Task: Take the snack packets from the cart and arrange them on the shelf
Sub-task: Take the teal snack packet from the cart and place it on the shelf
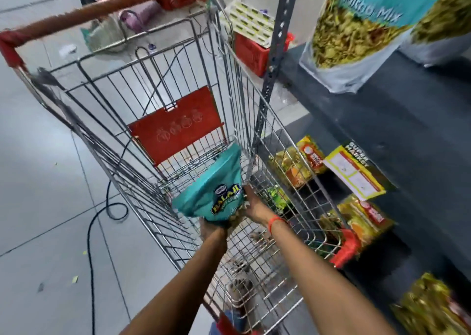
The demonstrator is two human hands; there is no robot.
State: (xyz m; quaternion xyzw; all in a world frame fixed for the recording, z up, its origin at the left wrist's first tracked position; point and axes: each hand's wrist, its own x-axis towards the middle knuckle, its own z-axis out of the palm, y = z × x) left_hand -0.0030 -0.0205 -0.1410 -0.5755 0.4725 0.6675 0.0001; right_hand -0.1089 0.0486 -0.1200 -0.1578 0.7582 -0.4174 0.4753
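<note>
Inside the wire shopping cart (pixel 107 84) a teal Balaji snack packet (pixel 216 184) is held low near the cart floor. My left hand (pixel 210 229) grips its bottom edge from below. My right hand (pixel 251 204) holds its right side; that wrist wears an orange band. Both arms reach down into the cart. On the dark shelf (pixel 382 120) at the upper right stand two large teal packets (pixel 356 26) of the same kind, printed "Mix".
The lower shelf holds yellow and orange snack packets (pixel 364 220) and a yellow price tag (pixel 354 174). Red baskets (pixel 254 51) sit on the floor beyond the cart. A black cable (pixel 102 212) runs across the grey tiles on the left. A perforated steel upright (pixel 277 41) borders the shelf.
</note>
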